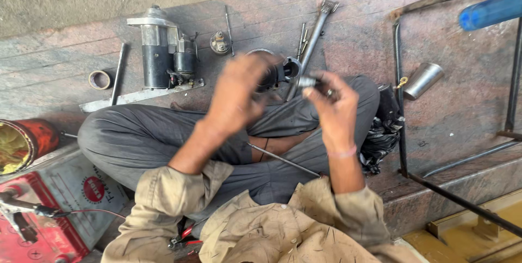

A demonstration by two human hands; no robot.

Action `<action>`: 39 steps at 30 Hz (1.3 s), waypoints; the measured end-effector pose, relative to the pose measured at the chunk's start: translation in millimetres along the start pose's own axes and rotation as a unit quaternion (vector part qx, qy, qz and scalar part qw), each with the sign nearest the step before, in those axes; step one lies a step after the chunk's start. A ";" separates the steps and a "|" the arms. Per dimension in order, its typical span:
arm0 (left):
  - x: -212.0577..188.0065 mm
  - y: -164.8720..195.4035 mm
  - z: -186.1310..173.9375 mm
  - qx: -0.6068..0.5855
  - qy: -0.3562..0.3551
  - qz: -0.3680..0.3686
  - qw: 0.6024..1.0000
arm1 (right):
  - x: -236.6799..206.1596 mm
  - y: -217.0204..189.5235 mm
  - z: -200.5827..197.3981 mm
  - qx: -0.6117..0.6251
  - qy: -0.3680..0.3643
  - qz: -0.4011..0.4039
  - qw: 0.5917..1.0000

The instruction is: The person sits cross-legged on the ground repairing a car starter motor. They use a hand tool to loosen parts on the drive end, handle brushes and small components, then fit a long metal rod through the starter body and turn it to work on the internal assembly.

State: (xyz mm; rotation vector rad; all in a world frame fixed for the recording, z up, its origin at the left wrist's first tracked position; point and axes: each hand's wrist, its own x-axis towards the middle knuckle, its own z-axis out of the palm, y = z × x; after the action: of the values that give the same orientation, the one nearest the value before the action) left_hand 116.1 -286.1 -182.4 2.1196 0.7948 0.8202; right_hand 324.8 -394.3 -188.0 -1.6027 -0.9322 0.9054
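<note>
Tan sleeves framed both hands above the crossed legs. Left hand (239, 97) curled shut around a dark motor part (281, 71); right hand (333, 110) pinched a small metal piece (308, 82) beside it, likely mid-fitting, needing careful alignment. Beyond the part stood a starter motor (163, 51).

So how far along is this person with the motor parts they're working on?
Partly along, it seems. A starter motor stands whole on the floor, untouched. In hand: the left hand grips a dark cylindrical part while the right hand holds a small metal piece against it. Loose rods, a ring and a small round part lie unused.
</note>
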 end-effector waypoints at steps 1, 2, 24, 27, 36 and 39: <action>0.7 -10.5 -8.3 0.023 0.016 0.009 1.000 | 6.9 4.6 2.1 0.007 0.008 0.007 1.000; 1.7 -19.4 -12.2 0.016 0.009 -0.012 1.000 | 12.9 8.7 5.0 0.037 0.010 0.012 0.999; 9.7 -51.8 25.1 -0.009 -0.079 -0.123 0.989 | 49.1 -17.8 22.2 -0.449 -0.052 -0.146 0.880; 9.1 -51.0 27.4 -0.017 -0.062 -0.127 0.990 | 46.8 -11.5 19.1 -0.384 -0.044 -0.122 0.914; 7.2 -46.2 35.0 -0.023 -0.053 -0.117 0.991 | 36.4 11.4 13.2 -0.354 -0.002 -0.176 0.919; 5.3 -45.9 35.7 -0.028 -0.059 -0.124 0.990 | 35.9 14.5 11.5 -0.335 -0.004 -0.177 0.926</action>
State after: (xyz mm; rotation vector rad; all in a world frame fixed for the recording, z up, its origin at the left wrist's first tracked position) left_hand 133.1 -270.9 -236.2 1.9518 0.9376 0.5741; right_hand 331.3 -359.9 -208.0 -1.8914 -1.5921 0.3434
